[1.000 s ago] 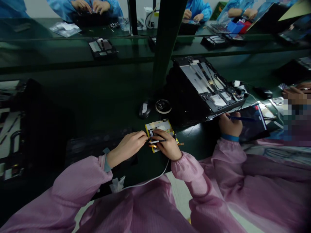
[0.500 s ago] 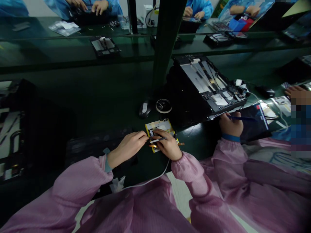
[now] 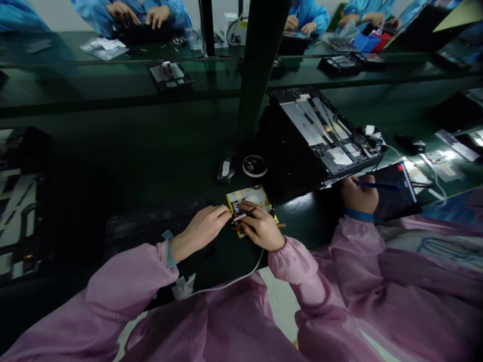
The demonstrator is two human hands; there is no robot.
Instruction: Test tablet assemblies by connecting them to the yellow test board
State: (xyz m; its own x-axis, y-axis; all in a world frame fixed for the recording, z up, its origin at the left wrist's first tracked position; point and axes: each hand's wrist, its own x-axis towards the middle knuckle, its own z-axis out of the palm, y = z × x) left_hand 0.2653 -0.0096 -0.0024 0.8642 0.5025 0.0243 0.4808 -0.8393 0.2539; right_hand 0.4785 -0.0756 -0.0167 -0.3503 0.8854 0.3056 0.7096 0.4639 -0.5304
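Dark green workbench [image 3: 151, 146] runs across the frame beneath a dark upright post [image 3: 260, 65], with a second bench beyond it along the top, where co-workers in blue smocks [image 3: 311, 16] sit at their own units. Lower centre: the person, in a pink smock [image 3: 128, 284], works over a flat yellow-edged board [image 3: 247, 197] lying on the bench, an amber ribbon [image 3: 281, 224] sticking out at its right side. Left hand [image 3: 199, 227] is closed at the board's left edge, fingertips apparently pinching it, probably to keep it from sliding; the exact contact is partly hidden. Right hand [image 3: 261, 227] is clenched around a slim tool [image 3: 241, 216], its tip lowered to the board, and the hand sits low over the board, which would seem to steady fine work. Just above the board lie a mouse [image 3: 225, 171] and a tape roll [image 3: 254, 166], probably kept there within easy reach. Right of these rests an opened device chassis [image 3: 328, 136]. Further right, a pink-sleeved co-worker's hand [image 3: 359, 196] grips a pen over a dark tablet [image 3: 396, 193], apart from the person's own hands.
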